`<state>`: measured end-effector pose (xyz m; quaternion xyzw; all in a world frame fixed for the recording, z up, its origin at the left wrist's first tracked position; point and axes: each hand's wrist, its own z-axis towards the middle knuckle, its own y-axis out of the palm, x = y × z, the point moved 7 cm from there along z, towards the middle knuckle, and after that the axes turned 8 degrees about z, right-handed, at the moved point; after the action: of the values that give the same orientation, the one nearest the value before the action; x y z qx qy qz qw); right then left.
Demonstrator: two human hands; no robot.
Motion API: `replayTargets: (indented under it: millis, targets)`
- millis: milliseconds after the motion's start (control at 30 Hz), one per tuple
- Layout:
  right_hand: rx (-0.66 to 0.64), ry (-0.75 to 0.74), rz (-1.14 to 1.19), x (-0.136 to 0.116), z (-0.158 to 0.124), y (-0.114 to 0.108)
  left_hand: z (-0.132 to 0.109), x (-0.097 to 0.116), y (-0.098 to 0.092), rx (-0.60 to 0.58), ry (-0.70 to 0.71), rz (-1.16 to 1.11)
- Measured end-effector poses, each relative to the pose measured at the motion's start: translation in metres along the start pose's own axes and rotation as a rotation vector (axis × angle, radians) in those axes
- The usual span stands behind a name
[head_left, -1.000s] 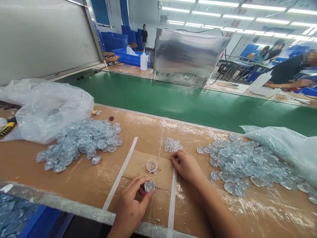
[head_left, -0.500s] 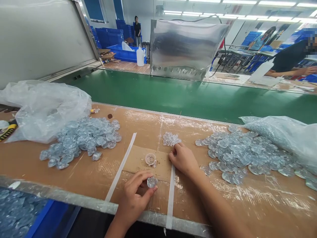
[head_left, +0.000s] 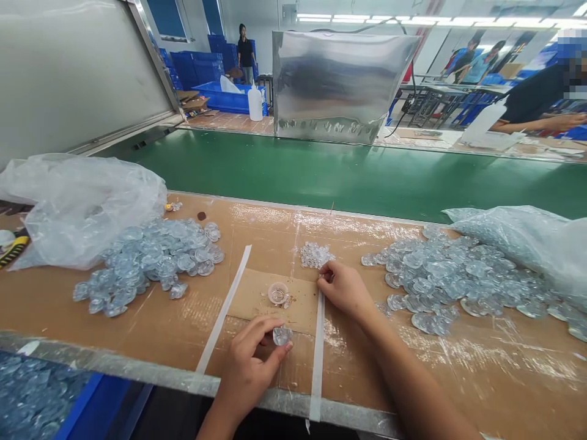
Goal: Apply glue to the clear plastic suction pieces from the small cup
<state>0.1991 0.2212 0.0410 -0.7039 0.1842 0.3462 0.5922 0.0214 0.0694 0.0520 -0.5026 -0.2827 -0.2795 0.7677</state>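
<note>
My left hand (head_left: 247,363) is shut on a clear plastic disc (head_left: 282,335), pinched between thumb and fingertips over the near edge of a cardboard sheet (head_left: 298,308). My right hand (head_left: 345,289) rests with its fingertips pinched together next to a small heap of clear fragments (head_left: 314,255); anything between them is hidden. A small clear round cup (head_left: 277,293) stands on the cardboard between my hands. Two white tape strips (head_left: 224,308) (head_left: 317,360) flank the sheet. Large piles of clear discs (head_left: 151,260) (head_left: 440,281) lie on either side.
Crumpled plastic bags (head_left: 77,214) (head_left: 527,241) lie beyond the piles. A yellow-and-black utility knife (head_left: 11,249) sits at far left. A blue crate of discs (head_left: 87,397) stands below the near edge. A green conveyor belt (head_left: 321,174) runs behind the bench; co-workers stand beyond it.
The whole view has drifted upward and slightly left. My right hand has shifted a little toward the tape strip, while my left hand keeps the same disc.
</note>
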Motion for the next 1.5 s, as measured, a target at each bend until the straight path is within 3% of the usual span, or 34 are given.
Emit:
replayTargets:
  millis: [200, 533, 767, 933, 1133, 1300, 1400, 1500]
  targets:
    - [-0.022, -0.060, 0.044, -0.004, -0.003, -0.005, -0.001, 0.000, -0.001, -0.002, -0.024, -0.011]
    - [-0.095, 0.047, 0.272, 0.010, -0.002, -0.002, 0.000, 0.000, 0.000, 0.021, -0.003, -0.032]
    - [0.079, -0.216, 0.161, -0.007, -0.002, 0.003, -0.003, -0.003, 0.002, -0.012, -0.011, -0.022]
    - [0.022, -0.336, 0.004, -0.015, -0.004, 0.023, -0.002, -0.002, 0.002, -0.008, 0.004, -0.037]
    - [-0.049, -0.224, -0.159, -0.022, -0.001, 0.027, -0.003, -0.002, 0.003, -0.027, 0.011, -0.018]
    - [-0.032, -0.101, -0.249, -0.022, 0.004, 0.025, -0.003, -0.003, 0.003, -0.024, 0.007, -0.014]
    - [0.010, -0.061, -0.132, -0.016, 0.001, 0.019, -0.002, -0.002, 0.001, -0.002, 0.024, -0.027]
    - [-0.004, -0.077, 0.186, -0.015, -0.009, 0.015, -0.001, -0.001, -0.001, 0.017, 0.038, -0.046]
